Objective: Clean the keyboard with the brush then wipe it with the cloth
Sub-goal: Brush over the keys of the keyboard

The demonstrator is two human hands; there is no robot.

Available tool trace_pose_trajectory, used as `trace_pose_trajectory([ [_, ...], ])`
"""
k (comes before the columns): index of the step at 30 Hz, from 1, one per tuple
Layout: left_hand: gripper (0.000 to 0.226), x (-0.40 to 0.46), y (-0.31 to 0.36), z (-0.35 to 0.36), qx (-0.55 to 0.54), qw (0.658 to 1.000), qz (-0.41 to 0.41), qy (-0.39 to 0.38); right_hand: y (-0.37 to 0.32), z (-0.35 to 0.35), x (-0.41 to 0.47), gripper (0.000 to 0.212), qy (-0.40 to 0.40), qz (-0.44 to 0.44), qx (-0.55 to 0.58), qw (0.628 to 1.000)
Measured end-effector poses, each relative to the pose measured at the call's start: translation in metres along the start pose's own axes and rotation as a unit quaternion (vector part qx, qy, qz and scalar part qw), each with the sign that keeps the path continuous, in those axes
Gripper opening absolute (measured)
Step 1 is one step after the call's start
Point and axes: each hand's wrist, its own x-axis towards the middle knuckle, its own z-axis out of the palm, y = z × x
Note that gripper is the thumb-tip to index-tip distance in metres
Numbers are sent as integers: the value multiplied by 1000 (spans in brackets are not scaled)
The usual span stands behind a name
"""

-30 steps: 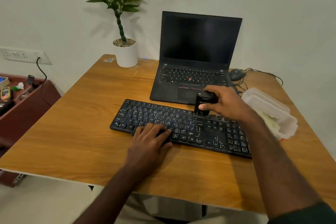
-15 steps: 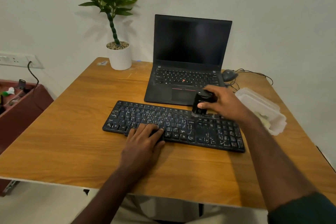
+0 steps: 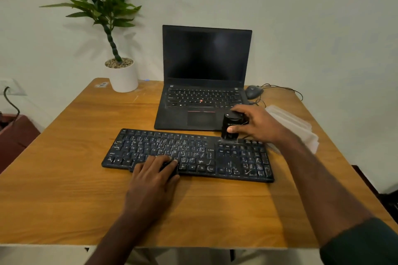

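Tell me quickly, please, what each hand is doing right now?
Left hand: open, fingers resting flat on the keyboard.
Right hand: closed around the black brush.

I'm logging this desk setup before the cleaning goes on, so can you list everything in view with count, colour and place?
keyboard: one, black, front centre of the table
brush: one, black, on the keyboard's far edge, right of centre
laptop: one, black, open, screen dark, behind the keyboard
potted plant: one, green in a white pot, far left corner
mouse: one, dark grey, wired, right of the laptop
plastic container: one, clear, right side, partly behind the arm
table: one, wooden brown
wall socket: one, white, left wall
left hand: rests on the keyboard's near edge
right hand: grips the brush
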Motion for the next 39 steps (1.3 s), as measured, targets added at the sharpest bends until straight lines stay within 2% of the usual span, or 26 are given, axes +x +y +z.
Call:
trace_pose_trajectory([
  [4,50,1,0,0,-4,1000,4,-2,9,4,-9,33,81,-31,32,996],
  [10,55,6,1,-4,-4,1000,3,-23,8,25,-5,30,70,-25,52,996],
  [14,75,18,7,-6,-5,999,30,-35,0,44,-3,30,82,-38,66,994],
  [17,96,39,25,-2,14,993,69,-99,2,28,-11,30,56,-28,50,997],
  [21,117,68,32,0,12,981,81,-174,15,-4,-21,35,38,-7,15,999],
  [25,133,93,21,-3,44,968,80,-232,27,-11,-28,39,67,-3,55,996],
  [28,140,106,19,-3,51,957,71,-277,23,4,-23,29,58,-10,75,995],
  [34,147,112,18,-2,52,958,71,-275,3,37,-1,28,63,-29,77,995],
  [39,145,118,15,-6,52,958,60,-277,0,16,-1,34,29,-17,17,999],
])
